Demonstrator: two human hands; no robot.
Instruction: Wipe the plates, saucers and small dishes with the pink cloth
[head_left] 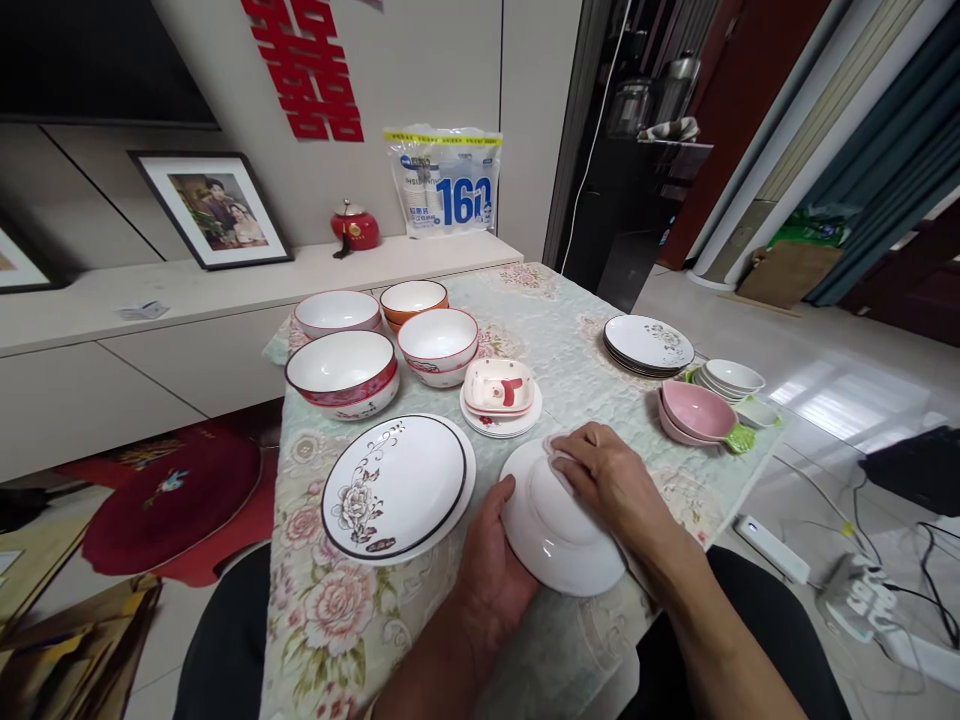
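Holding plate, left hand under, right atop

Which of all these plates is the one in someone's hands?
The plain white plate: the left hand holds its edge and the right hand touches it. The other plates rest on the table.

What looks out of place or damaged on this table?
Nothing looks visibly spilled or broken. One thing is slightly askew: beside the left hand, the dark-rimmed plate sits off-centre on a white plate, whose edge shows along the right.
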